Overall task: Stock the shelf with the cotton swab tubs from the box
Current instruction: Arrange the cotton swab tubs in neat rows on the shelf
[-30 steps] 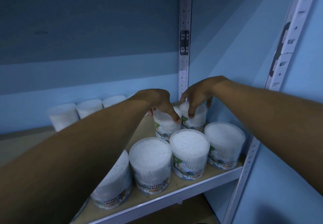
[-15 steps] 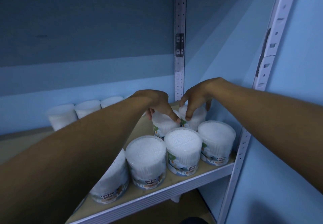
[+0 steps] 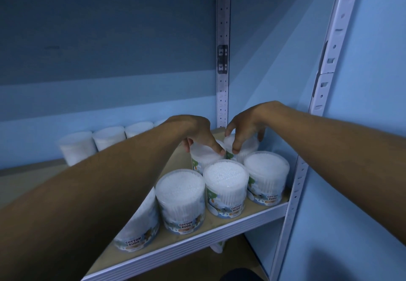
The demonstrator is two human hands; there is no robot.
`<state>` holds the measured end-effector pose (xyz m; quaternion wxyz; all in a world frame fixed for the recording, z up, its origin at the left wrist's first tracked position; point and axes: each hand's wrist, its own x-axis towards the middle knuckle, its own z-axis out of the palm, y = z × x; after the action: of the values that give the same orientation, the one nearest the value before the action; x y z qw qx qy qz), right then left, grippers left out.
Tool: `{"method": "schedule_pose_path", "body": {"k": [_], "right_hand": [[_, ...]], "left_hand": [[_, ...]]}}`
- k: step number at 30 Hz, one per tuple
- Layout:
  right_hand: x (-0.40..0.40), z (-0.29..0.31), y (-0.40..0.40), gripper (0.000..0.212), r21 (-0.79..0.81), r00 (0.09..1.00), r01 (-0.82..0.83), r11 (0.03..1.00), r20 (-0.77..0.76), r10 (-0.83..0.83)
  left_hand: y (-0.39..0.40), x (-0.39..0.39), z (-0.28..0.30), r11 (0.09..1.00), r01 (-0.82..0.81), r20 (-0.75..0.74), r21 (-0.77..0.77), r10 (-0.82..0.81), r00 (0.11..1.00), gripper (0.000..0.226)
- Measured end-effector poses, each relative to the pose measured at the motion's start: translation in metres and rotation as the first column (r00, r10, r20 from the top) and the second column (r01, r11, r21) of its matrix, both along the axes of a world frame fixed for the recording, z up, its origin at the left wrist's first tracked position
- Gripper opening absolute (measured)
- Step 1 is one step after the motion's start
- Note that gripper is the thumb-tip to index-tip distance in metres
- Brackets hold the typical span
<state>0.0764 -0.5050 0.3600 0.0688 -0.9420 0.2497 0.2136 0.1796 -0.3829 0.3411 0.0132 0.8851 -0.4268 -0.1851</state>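
Observation:
Clear round cotton swab tubs stand on the wooden shelf (image 3: 222, 225). My left hand (image 3: 195, 133) grips the lid of one tub (image 3: 203, 156) in the second row. My right hand (image 3: 243, 127) grips the lid of the tub (image 3: 246, 149) beside it, nearest the back right corner. Both tubs stand upright and touch the shelf. In front of them stand three tubs: left (image 3: 181, 199), middle (image 3: 226, 188), right (image 3: 267, 176). Another tub (image 3: 140, 225) is partly hidden under my left forearm. The box is not in view.
Several more tubs (image 3: 107, 139) line the back wall at the left. White perforated uprights stand at the back corner (image 3: 223, 72) and at the front right (image 3: 325, 78). A blue wall closes the right side. A lower shelf (image 3: 237, 250) shows beneath.
Both hands stay on the same two tubs. The view has drifted slightly, so the shelf and tubs sit a little further left and higher in the frame.

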Motion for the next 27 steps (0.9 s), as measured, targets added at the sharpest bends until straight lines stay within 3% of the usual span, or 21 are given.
{"method": "schedule_pose_path", "body": {"k": [18, 21, 27], "right_hand": [[-0.012, 0.004, 0.010, 0.083, -0.017, 1.000, 0.011, 1.000, -0.011, -0.011], [-0.012, 0.006, 0.011, 0.086, -0.029, 1.000, 0.004, 1.000, 0.004, -0.004], [0.000, 0.010, 0.013, 0.069, -0.098, 0.995, -0.063, 0.993, 0.065, 0.070]], "left_hand": [[0.015, -0.015, 0.005, 1.000, -0.015, -0.045, -0.023, 0.014, 0.999, 0.082], [0.019, -0.018, 0.007, 0.999, -0.018, -0.019, -0.047, 0.017, 1.000, 0.083], [0.039, -0.008, 0.014, 0.996, -0.012, 0.140, -0.089, 0.024, 0.990, 0.073]]}}
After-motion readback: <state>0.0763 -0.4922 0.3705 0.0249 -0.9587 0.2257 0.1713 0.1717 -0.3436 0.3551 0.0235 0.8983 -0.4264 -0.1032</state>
